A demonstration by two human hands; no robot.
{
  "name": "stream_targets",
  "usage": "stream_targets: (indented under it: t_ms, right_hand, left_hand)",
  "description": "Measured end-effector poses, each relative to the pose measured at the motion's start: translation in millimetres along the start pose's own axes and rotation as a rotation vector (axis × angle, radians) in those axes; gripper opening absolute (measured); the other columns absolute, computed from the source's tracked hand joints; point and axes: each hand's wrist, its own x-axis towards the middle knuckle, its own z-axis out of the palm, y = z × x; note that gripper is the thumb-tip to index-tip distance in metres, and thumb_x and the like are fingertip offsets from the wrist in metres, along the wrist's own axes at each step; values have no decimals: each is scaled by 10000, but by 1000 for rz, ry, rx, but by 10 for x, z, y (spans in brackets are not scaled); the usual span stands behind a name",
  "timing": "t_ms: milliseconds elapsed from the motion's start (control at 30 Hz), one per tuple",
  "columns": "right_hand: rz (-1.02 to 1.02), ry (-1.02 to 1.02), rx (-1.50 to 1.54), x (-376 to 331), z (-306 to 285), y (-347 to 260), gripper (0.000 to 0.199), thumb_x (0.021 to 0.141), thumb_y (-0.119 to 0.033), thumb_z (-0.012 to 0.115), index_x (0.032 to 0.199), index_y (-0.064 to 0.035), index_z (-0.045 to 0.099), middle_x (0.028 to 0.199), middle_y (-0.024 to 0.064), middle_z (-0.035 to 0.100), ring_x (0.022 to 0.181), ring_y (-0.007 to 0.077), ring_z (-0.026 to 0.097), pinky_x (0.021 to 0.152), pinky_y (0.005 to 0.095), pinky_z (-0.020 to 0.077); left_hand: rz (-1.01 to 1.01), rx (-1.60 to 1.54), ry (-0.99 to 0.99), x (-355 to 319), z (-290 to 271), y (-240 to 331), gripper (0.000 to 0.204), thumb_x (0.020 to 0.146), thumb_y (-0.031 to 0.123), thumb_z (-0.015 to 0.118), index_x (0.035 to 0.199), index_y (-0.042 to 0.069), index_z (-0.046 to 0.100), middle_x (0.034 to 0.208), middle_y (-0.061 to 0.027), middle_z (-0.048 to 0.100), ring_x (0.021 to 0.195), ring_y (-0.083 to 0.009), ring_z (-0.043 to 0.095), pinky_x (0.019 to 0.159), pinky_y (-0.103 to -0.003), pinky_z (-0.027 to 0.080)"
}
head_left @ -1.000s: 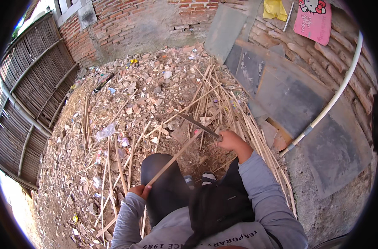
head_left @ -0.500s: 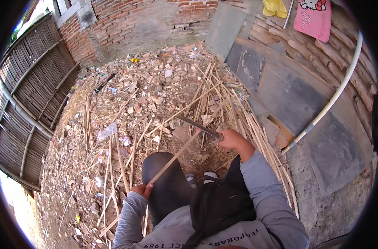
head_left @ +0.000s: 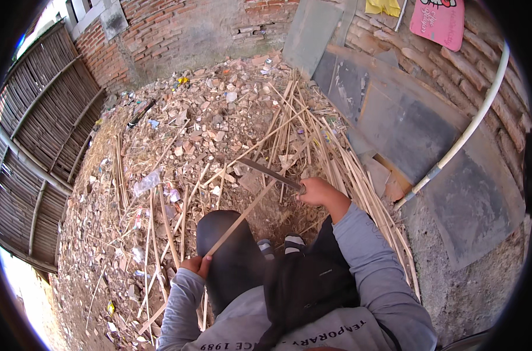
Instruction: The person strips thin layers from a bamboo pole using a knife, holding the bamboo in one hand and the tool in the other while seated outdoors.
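My left hand (head_left: 196,266), low beside my left knee, is closed round the near end of a flat, pale bamboo strip (head_left: 239,219). The strip slants up and to the right across my knee. In my right hand (head_left: 318,193) is the handle of a machete (head_left: 266,170), its long dark blade pointing left and away from me. The blade crosses the strip at its far end; whether the edge bites into the strip I cannot tell. My fingers hide most of the handle.
Long bamboo strips (head_left: 368,202) lie piled along my right side, and more strips (head_left: 120,175) lie on the left. Broken rubble (head_left: 213,105) covers the ground. Dark panels (head_left: 406,126) and a pale pole (head_left: 462,143) lean at the right. A bamboo fence (head_left: 41,128) stands left.
My right hand and the machete have shifted slightly left along the strip's far end. My left hand keeps its hold on the strip. The whole view has moved a little.
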Motion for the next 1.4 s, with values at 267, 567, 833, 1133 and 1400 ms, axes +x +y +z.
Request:
stream_targets:
  t_ms: [267, 567, 833, 1133, 1400]
  right_hand:
    - [-64, -293, 149, -26, -37, -137, 387, 729, -368, 729, 915, -39, 646, 835, 177, 651, 855, 362, 630, 741, 437, 487]
    - [-146, -125, 30, -9, 144, -85, 409, 726, -351, 731, 935, -14, 632, 867, 210, 638, 860, 378, 617, 745, 440, 479]
    - [17, -95, 117, 121, 87, 130, 433, 733, -382, 736, 944, -16, 643, 849, 185, 660, 844, 347, 638, 742, 418, 489]
    - [-174, -134, 12, -37, 90, -109, 529, 709, -386, 749, 1064, -12, 631, 919, 209, 660, 890, 365, 636, 786, 428, 495]
    - [72, -106, 33, 62, -45, 209, 453, 707, -346, 753, 996, -18, 635, 866, 192, 655, 840, 358, 637, 746, 424, 490]
  left_hand:
    - [44, 30, 59, 13, 96, -88, 530, 901, 488, 511, 699, 4, 590, 610, -243, 564, 616, -422, 586, 573, -470, 450]
    - [49, -13, 48, 60, 106, -136, 510, 908, 475, 509, 741, 3, 606, 600, -211, 571, 589, -386, 591, 556, -430, 450]
    - [25, -1, 39, 41, 67, -80, 512, 905, 482, 511, 779, 4, 643, 594, -187, 590, 569, -339, 605, 563, -405, 468]
    - [16, 92, -16, -23, 3, 14, 501, 906, 477, 507, 774, 9, 623, 631, -215, 591, 628, -395, 601, 584, -431, 467]
    - [36, -107, -58, -19, 56, 26, 508, 923, 465, 498, 744, -2, 579, 599, -197, 553, 576, -356, 573, 560, -431, 429]
